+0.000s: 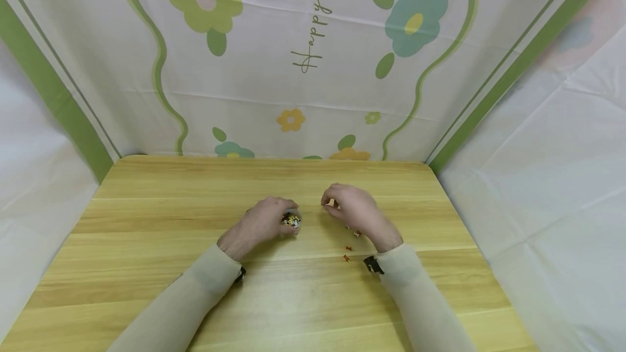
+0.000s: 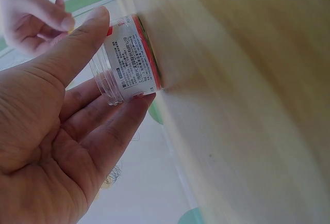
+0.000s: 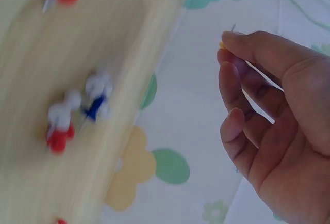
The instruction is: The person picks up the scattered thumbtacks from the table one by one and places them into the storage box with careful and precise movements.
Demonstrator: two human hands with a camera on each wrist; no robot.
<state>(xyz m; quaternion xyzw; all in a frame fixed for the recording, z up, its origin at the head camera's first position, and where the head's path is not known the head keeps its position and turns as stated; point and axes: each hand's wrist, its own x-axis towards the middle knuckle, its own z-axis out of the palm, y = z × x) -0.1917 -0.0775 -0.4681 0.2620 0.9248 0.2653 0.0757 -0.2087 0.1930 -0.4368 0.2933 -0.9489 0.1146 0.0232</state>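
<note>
My left hand [image 1: 264,220] grips a small clear jar [image 2: 124,61] that stands on the table, thumb on one side and fingers on the other. The jar has a printed white label and a red band by its base. Its mouth has no lid, and several push pins [image 1: 291,220] show inside, yellow and white among them. To the right, my right hand [image 1: 354,208] is raised over the table and pinches a yellow push pin [image 3: 222,45] between thumb and index finger, metal point sticking out. Its other fingers are loosely curled.
Several loose push pins lie on the wooden table [image 1: 283,308] below my right hand: red pins [image 1: 346,258], white ones and a blue pin [image 3: 95,109], some bunched together. A flower-printed cloth [image 1: 274,80] hangs behind the table's far edge, with white cloth at both sides.
</note>
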